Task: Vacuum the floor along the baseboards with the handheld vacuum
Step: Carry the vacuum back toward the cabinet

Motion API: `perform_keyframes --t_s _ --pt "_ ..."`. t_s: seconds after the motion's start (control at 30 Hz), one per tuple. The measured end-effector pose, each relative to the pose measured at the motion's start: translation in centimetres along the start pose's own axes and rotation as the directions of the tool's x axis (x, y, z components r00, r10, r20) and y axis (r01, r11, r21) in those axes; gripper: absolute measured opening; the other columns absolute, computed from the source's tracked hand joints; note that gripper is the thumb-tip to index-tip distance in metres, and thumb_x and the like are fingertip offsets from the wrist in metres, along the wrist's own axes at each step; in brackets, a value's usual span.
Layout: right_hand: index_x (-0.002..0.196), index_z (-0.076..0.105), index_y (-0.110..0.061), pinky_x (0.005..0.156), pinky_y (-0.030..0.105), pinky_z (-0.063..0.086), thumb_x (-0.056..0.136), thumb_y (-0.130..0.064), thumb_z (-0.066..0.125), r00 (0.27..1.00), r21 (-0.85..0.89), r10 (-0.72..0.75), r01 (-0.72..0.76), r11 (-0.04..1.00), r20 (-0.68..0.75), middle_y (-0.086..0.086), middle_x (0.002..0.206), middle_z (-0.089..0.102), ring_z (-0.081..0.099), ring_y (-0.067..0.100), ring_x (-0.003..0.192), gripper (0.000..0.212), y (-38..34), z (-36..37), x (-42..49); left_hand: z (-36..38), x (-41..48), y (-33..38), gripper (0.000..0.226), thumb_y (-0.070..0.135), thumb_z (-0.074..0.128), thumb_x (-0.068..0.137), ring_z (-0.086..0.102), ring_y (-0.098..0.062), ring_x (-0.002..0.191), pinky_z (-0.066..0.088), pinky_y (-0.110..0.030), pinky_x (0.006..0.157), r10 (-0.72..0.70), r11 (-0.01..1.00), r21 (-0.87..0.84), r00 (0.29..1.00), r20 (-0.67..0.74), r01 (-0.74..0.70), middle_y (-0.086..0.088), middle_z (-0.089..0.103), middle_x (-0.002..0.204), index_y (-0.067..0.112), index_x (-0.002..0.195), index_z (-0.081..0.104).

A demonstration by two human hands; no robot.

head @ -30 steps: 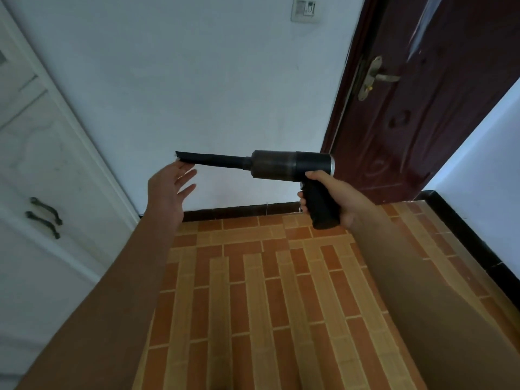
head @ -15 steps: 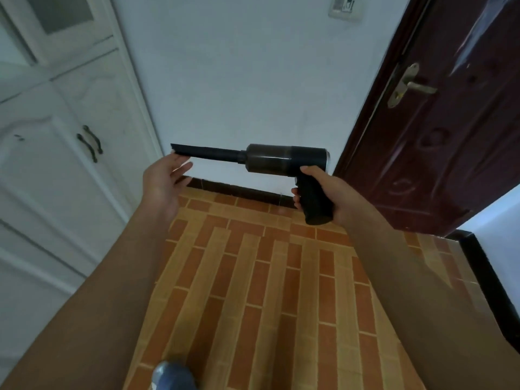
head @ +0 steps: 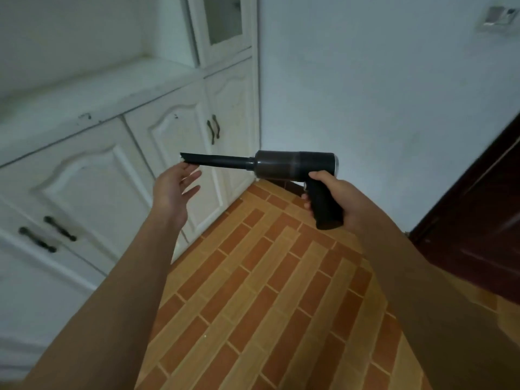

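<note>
The left arm (head: 126,291) and the right arm (head: 422,291) reach out, bare, over the floor (head: 253,291). The floor has orange and tan tiles shaped like bricks, and it lies well below the vacuum.

The right grip (head: 337,198) is clenched round the black handle (head: 326,209) of the handheld vacuum (head: 292,166). The vacuum is up in the air and lies flat. Its long thin nozzle (head: 216,160) points to the left.

The left grip (head: 171,192) is loose, with its fingers spread and nearly straight, and it holds nothing. It sits just under the tip of the nozzle. One fingertip is right at the tip, and I cannot tell if it touches.

Behind the nozzle stands a white cupboard (head: 92,175) with curved doors and dark door pulls (head: 213,130). Behind the round body of the vacuum is a plain pale wall (head: 365,94). To the right of the vacuum is a dark red-brown door (head: 484,220). High above the vacuum and to its right, a small switch plate (head: 496,18) is on the wall.
</note>
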State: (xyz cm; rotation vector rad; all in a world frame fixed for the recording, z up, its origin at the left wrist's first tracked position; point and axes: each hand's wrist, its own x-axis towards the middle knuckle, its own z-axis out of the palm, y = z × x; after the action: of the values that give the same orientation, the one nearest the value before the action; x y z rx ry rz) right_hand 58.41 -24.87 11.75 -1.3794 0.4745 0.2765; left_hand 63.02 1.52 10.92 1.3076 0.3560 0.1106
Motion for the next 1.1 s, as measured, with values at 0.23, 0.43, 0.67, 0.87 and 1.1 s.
perform_keyframes --t_s 0.23,0.43,0.67,0.87,1.1 --pt "0.095 0.064 -0.007 0.057 0.027 0.053 0.087 -0.029 0.060 0.976 -0.095 0.045 -0.025 0.995 0.211 0.007 0.072 0.067 0.061 0.018 0.059 0.023 0.6 7.3 -0.4 -9.0 -3.0 1.9 0.033 0.004 0.037 0.096 0.061 -0.022 0.111 0.048 -0.037 0.093 0.045 0.999 -0.014 0.975 -0.217 -0.049 -0.005 0.065 0.110 0.004 0.123 0.055" --pt "0.100 0.062 -0.006 0.053 0.026 0.051 0.087 -0.027 0.060 0.928 -0.161 0.091 -0.034 0.986 0.362 0.009 0.075 0.066 0.061 0.018 0.058 0.025 1.3 10.5 -1.6 -13.2 -7.4 2.0 0.034 0.005 0.037 0.096 0.060 -0.022 0.111 0.047 -0.036 0.093 0.083 0.992 -0.062 0.929 -0.360 -0.112 -0.007 0.063 0.113 0.002 0.126 0.052" --pt "0.103 0.061 -0.004 0.055 0.030 0.051 0.087 -0.028 0.061 0.878 -0.269 0.148 -0.023 0.963 0.455 0.010 0.076 0.067 0.063 0.019 0.059 0.029 2.7 11.5 -2.7 -15.3 -12.3 0.4 0.035 0.002 0.037 0.095 0.062 -0.022 0.108 0.049 -0.037 0.093 0.074 0.984 -0.102 0.861 -0.504 -0.145 -0.005 0.067 0.104 0.002 0.125 0.053" --pt "0.104 0.061 -0.004 0.060 0.033 0.052 0.086 -0.028 0.063 0.848 -0.294 0.163 -0.009 0.956 0.504 0.011 0.079 0.069 0.064 0.021 0.064 0.031 4.0 11.3 -3.2 -15.8 -15.0 -0.7 0.029 0.000 0.038 0.094 0.062 -0.025 0.112 0.048 -0.041 0.098 0.072 0.978 -0.122 0.821 -0.566 -0.170 -0.008 0.066 0.108 0.006 0.114 0.057" --pt "0.106 0.062 -0.001 0.060 0.032 0.053 0.086 -0.029 0.065 0.851 -0.291 0.131 0.026 0.956 0.508 0.013 0.083 0.069 0.066 0.022 0.067 0.035 3.4 11.6 -2.1 -15.6 -14.8 -0.5 0.027 0.001 0.037 0.095 0.062 -0.023 0.111 0.048 -0.040 0.098 0.103 0.969 -0.126 0.814 -0.572 -0.212 -0.004 0.068 0.102 0.007 0.111 0.057"
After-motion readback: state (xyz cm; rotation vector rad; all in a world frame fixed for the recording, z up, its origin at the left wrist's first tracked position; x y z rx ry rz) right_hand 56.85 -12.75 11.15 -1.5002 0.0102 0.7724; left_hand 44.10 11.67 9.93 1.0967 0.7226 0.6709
